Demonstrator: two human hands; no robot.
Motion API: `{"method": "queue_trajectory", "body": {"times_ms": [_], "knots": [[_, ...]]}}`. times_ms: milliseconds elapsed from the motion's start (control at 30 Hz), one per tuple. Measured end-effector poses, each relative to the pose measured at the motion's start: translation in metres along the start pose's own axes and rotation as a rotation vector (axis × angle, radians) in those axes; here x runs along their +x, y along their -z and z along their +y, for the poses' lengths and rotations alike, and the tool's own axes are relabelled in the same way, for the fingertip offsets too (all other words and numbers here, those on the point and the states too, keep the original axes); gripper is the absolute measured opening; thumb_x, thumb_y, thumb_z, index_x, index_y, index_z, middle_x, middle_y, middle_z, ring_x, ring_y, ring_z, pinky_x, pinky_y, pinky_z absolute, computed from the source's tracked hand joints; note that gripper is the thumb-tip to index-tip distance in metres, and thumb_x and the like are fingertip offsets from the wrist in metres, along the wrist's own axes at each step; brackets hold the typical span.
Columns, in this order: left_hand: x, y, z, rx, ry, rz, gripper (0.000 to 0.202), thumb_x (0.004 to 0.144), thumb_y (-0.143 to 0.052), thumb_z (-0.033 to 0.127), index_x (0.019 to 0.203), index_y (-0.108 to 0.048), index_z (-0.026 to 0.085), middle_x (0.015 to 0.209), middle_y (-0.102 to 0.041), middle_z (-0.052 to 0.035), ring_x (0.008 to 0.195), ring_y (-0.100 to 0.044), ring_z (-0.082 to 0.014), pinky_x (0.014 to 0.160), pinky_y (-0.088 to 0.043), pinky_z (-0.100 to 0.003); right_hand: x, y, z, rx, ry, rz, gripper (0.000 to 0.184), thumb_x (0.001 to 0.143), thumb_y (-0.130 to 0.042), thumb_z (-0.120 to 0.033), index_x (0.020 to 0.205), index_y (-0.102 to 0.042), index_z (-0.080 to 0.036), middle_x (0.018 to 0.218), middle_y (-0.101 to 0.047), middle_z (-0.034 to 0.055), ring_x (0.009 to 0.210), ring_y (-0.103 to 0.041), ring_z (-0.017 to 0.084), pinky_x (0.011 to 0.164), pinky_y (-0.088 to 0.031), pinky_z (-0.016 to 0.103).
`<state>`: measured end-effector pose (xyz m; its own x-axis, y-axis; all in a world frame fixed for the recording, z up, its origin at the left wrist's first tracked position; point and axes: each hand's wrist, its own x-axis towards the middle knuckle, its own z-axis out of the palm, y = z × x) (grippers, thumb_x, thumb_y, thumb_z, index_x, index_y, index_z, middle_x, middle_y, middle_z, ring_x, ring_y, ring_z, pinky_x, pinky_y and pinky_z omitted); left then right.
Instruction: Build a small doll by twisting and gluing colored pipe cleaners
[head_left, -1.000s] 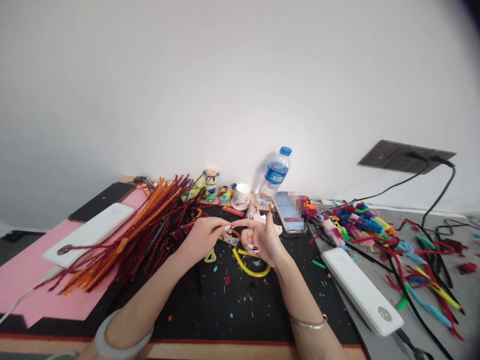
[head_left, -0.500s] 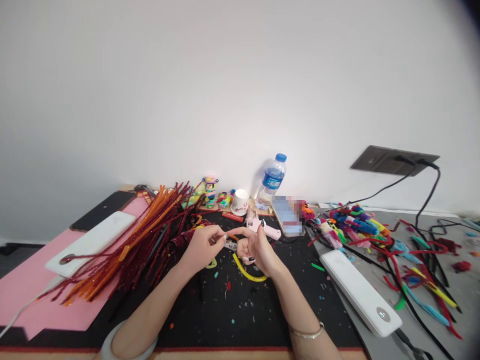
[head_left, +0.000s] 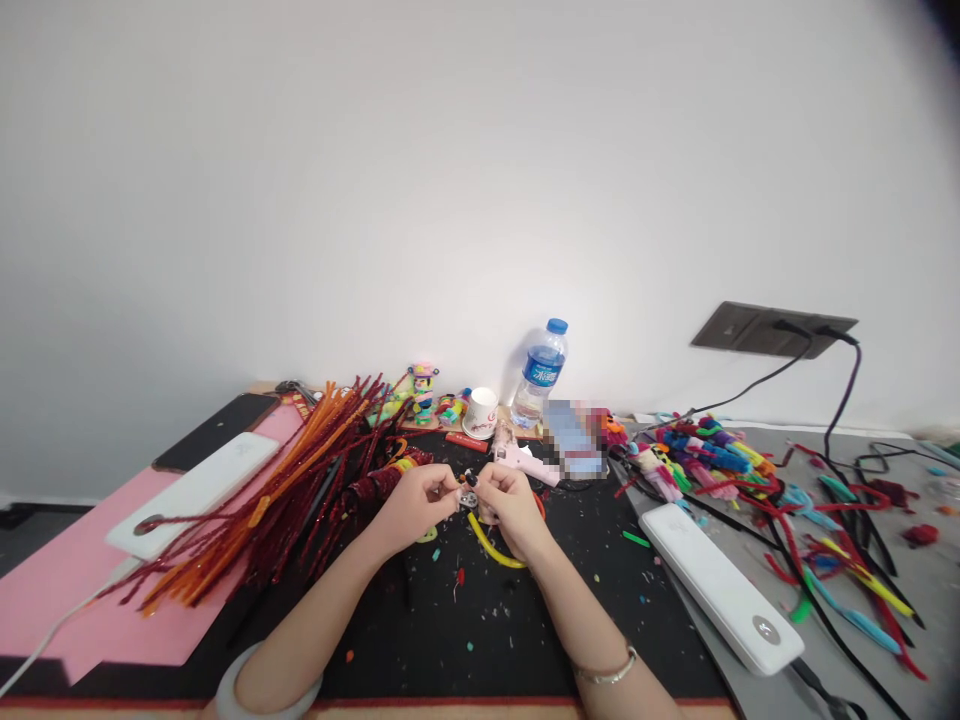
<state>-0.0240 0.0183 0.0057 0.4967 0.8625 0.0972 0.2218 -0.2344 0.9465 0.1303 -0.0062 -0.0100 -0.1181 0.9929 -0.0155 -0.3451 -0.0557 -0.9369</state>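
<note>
Close together over the black mat [head_left: 525, 640], my two hands meet fingertip to fingertip. My left hand [head_left: 424, 505] is pinched closed, and whatever sits in its fingertips is too small to name. My right hand [head_left: 512, 505] is curled closed too, thumb against index finger, its hold likewise unclear. A small silvery piece [head_left: 468, 499] shows between the hands. Beneath my right hand curves a yellow pipe cleaner [head_left: 491, 548]. Just beyond the hands lies a pink glue gun [head_left: 529, 464], partly covered by my right hand.
Red and orange pipe cleaners [head_left: 262, 510] lie bundled at left over pink paper [head_left: 45, 600] and a white power bank [head_left: 187, 490]. A paper cup [head_left: 480, 412], water bottle [head_left: 541, 375] and phone [head_left: 576, 440] stand behind. Another power bank [head_left: 720, 590] and pipe-cleaner dolls [head_left: 705, 455] lie right.
My right hand's extended index finger has curled in, and its fingers are now closed against the thumb. Both hands sit slightly lower, fingertips together. The camera view has shifted slightly.
</note>
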Motion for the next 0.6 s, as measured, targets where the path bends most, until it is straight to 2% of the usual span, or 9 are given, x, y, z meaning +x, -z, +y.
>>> {"method": "queue_trajectory", "body": {"times_ms": [167,333,600], "knots": [[-0.0005,-0.0001,-0.0012,-0.063,0.0,-0.029,0.02,0.077,-0.053,0.029,0.065,-0.054,0.013,0.057,-0.053,0.0023,0.052,-0.05,-0.0089,0.053,-0.039,-0.021,-0.0019,-0.0048,-0.001,0.102,0.02,0.012,0.029,0.069,-0.068,-0.03,0.058,-0.045,-0.016,0.038,-0.032,-0.0116,0.035,-0.019,0.001,0.037,-0.013,0.016],[-0.0019,0.0002,-0.0005,-0.078,-0.024,-0.061,0.02,0.079,-0.052,0.03,0.071,-0.059,0.013,0.058,-0.057,0.0007,0.057,-0.055,-0.011,0.06,-0.044,-0.024,0.0006,0.0002,0.0021,0.156,0.046,-0.006,0.026,0.071,-0.068,-0.028,0.06,-0.047,-0.016,0.04,-0.034,-0.0113,0.034,-0.02,0.001,0.036,-0.012,0.016],[-0.0035,0.0025,0.0004,-0.018,-0.102,-0.044,0.02,0.08,-0.051,0.029,0.072,-0.059,0.013,0.061,-0.057,0.0002,0.059,-0.056,-0.0112,0.06,-0.044,-0.023,0.0022,0.002,0.0029,0.176,0.067,-0.031,0.024,0.07,-0.069,-0.026,0.061,-0.05,-0.016,0.041,-0.036,-0.0104,0.034,-0.023,0.0,0.036,-0.015,0.015]]}}
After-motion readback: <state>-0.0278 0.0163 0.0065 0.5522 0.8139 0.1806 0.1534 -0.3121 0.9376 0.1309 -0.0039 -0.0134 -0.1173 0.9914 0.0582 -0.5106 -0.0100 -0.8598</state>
